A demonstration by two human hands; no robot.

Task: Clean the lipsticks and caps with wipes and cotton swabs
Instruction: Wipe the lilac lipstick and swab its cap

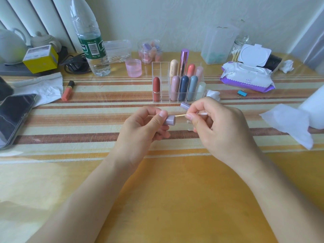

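While my left hand pinches the lilac cap at mid-frame, the cotton swab meets its right end; whether the tip is inside, I cannot tell. Right of that, my right hand pinches the swab's stick and grips the lilac lipstick tube above it. I judge the cap light and slick, best held by its sides; the stick could snap if levered.
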